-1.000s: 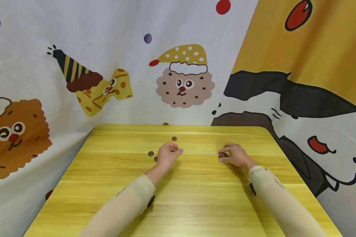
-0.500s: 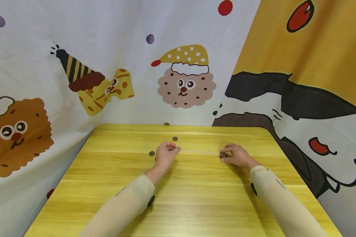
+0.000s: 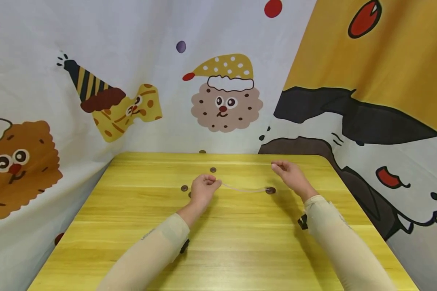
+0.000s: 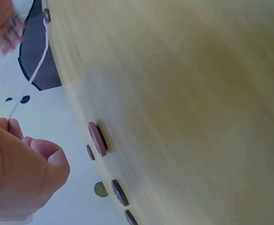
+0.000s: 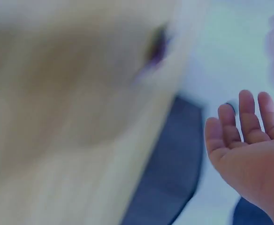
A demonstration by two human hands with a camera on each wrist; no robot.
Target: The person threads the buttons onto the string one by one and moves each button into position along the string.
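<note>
Pale string (image 3: 242, 190) sags between left hand (image 3: 204, 190) and dark disc (image 3: 271, 190)
Head: the left hand pinches it; the disc lies on the table (image 3: 218, 242). Left wrist: the string looks thin, whitish. Right wrist: the right hand (image 5: 256, 157) has relaxed, slightly parted fingers.

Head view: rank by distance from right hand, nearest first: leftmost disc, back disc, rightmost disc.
1. Rightmost disc: just left of the right hand.
2. Back disc: farther left, beyond the left hand.
3. Leftmost disc: left of that hand.
</note>
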